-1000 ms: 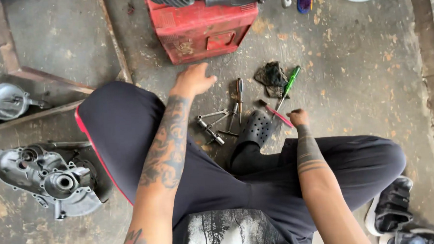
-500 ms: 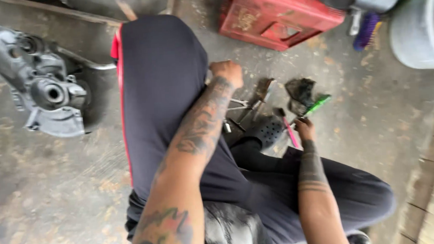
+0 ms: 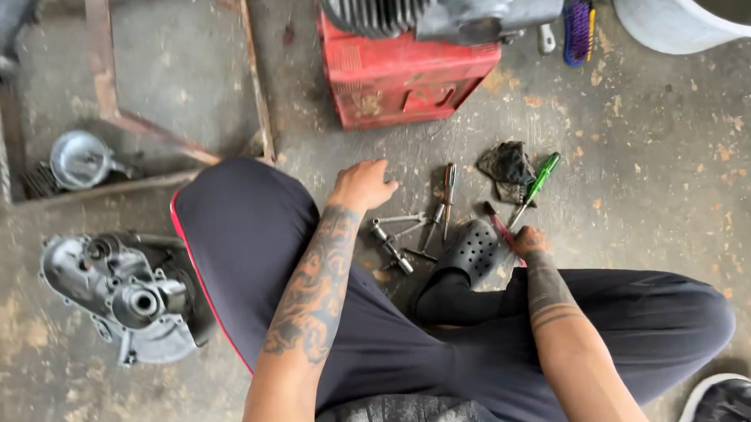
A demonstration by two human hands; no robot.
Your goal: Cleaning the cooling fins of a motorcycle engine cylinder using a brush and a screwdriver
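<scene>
There is a single view, from a camera worn on the person's head. It looks steeply down, almost straight at the stained concrete floor (image 3: 661, 173), over the person's own crossed legs in dark trousers, which fill the lower middle of the frame. Both forearms enter from the bottom edge and reach upward into the picture, so the camera faces forward, away from the body. It sits close, with the lap directly beneath it. The upper edge cuts off a red plastic crate (image 3: 408, 79) and, at upper right, a pale grey bucket (image 3: 679, 16).
</scene>
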